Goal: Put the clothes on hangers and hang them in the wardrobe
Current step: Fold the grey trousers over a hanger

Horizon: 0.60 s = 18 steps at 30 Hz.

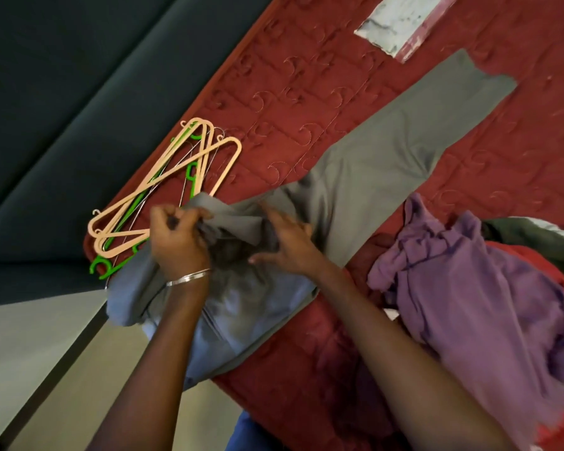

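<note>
Hangers (163, 187) lie in a loose pile at the left side of the red quilt (310, 102) — peach ones on top, green ones and thin wire ones under them. The pile sits just to the upper left of the left hand (179, 240), close to it, and the low end of the pile is hidden behind that hand.

Next comes the left hand itself. Its fingers are curled and they pinch a bunched fold of the grey trousers (365, 164) near the top end of the trousers. A thin silver bangle (188, 277) goes round that wrist.

The trousers lie flat on the quilt, with the legs running up and to the right, away from both hands. The top part is crumpled right between the two hands, and some of it hangs over the edge of the bed toward the person.

The right hand (290, 247) rests on the trousers just beside the left hand, fingers spread and mostly straight — it presses the cloth down.

Further right, a purple garment (476, 288) lies in a rumpled heap on the quilt, near the right arm. A grey and red flat packet (404, 22) lies at the top, well apart from the hands.
</note>
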{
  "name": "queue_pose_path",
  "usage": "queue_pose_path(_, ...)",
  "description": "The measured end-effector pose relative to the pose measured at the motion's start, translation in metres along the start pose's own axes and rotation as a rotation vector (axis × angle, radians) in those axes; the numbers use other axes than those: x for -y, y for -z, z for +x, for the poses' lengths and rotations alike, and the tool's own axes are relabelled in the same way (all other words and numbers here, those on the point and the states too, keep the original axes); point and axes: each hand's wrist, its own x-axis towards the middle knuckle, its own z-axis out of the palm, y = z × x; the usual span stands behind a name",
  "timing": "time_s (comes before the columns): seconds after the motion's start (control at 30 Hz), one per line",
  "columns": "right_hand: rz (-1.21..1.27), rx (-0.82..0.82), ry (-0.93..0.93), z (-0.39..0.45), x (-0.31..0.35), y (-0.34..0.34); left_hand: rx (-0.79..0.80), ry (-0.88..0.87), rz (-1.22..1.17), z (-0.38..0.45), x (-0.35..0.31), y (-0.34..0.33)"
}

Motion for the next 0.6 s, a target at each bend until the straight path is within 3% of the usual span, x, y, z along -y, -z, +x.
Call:
queue_pose_path(0.1, 0.517, -0.369, -0.004, 0.002, 0.005, 0.016, 0.197, -0.245, 0.004, -0.004, -0.043, -0.054)
queue_pose_path(0.2, 1.046, -0.828, -0.082, -0.012, -0.021, 0.053, 0.694, -0.454, -0.022, -0.015, -0.084, -0.133)
queue_pose_path(0.27, 1.261, -0.906, -0.239, -0.020, -0.049, 0.068, 1.016, -0.685, 0.097, -0.023, -0.092, -0.178)
queue_pose_path(0.3, 1.325, -0.883, -0.343, -0.022, -0.064, 0.073, 1.059, -0.902, 0.227, -0.022, -0.083, -0.195)
queue_pose_path(0.37, 1.445, -0.784, -0.504, -0.023, -0.091, 0.078, 0.963, -1.158, 0.406, -0.011, -0.052, -0.215)
queue_pose_path(0.4, 1.515, -0.734, -0.536, -0.022, -0.100, 0.080, 0.911, -1.106, 0.493, -0.005, -0.034, -0.215)
queue_pose_path(0.47, 1.664, -0.649, -0.494, -0.018, -0.115, 0.087, 0.867, -0.828, 0.686, -0.001, 0.009, -0.202)
queue_pose_path(0.6, 1.963, -0.591, -0.302, 0.000, -0.128, 0.104, 0.919, -0.496, 0.941, -0.003, 0.084, -0.160)
